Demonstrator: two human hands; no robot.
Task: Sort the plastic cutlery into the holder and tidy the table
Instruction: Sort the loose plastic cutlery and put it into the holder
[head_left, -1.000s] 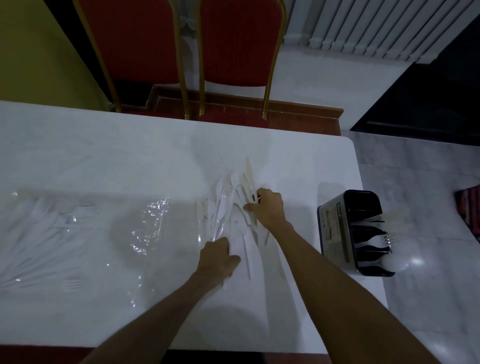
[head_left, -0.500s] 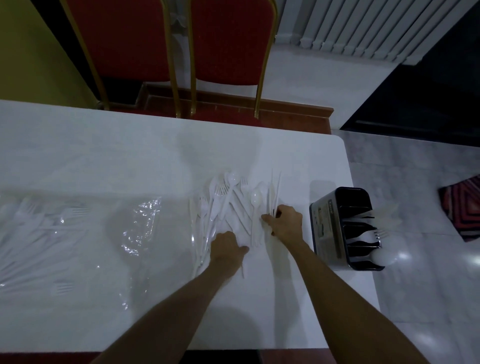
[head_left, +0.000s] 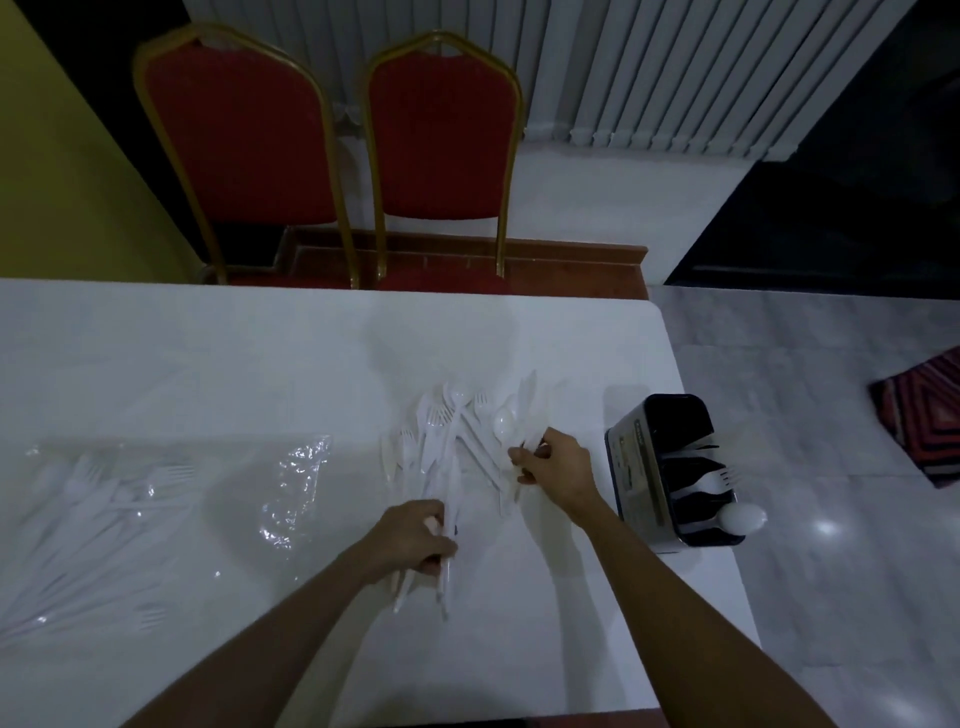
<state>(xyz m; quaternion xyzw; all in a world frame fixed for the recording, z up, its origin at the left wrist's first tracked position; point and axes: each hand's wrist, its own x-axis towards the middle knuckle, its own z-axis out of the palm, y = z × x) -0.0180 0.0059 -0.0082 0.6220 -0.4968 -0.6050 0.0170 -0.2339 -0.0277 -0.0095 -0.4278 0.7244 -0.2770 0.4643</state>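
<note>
Light, slick cutlery (head_left: 457, 431) left of the holder (head_left: 636, 467); left hand (head_left: 413, 538) fingers (head_left: 439, 558) clutch handles (head_left: 445, 590); right hand (head_left: 558, 467) seemingly pinches one

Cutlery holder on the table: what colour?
The boxy plastic cutlery holder is black; head view.

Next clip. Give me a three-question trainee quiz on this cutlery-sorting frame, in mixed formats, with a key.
1. True or false: the black cutlery holder stands right of the loose cutlery pile.
2. The left hand grips: A) a bundle of white utensils; B) the clear bag; C) nothing.
3. How many red chairs stand beyond the table?
Key: 1 true; 2 A; 3 two.
</note>
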